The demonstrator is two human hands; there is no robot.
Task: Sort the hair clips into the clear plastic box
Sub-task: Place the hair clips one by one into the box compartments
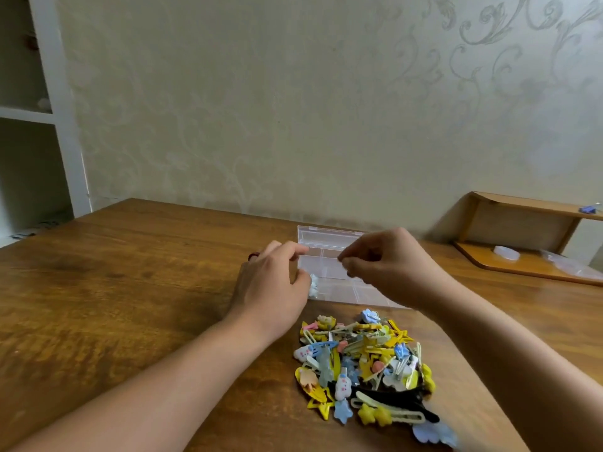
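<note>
**Hands at box, clips still piled**

Left hand (pixel 272 282) curled at the left edge of the clear box (pixel 329 265), by a white clip (pixel 314 286) in the near-left compartment; can't tell if it grips it. Right hand (pixel 388 262) over the box, fingertips pinched; held item not visible. Clip pile (pixel 365 363) on table (pixel 114 288), just in front of the box.

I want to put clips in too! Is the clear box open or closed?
Open. The clear box has its lid tipped back toward the wall, its compartment dividers are uncovered, and something white already sits in the left compartment.
</note>
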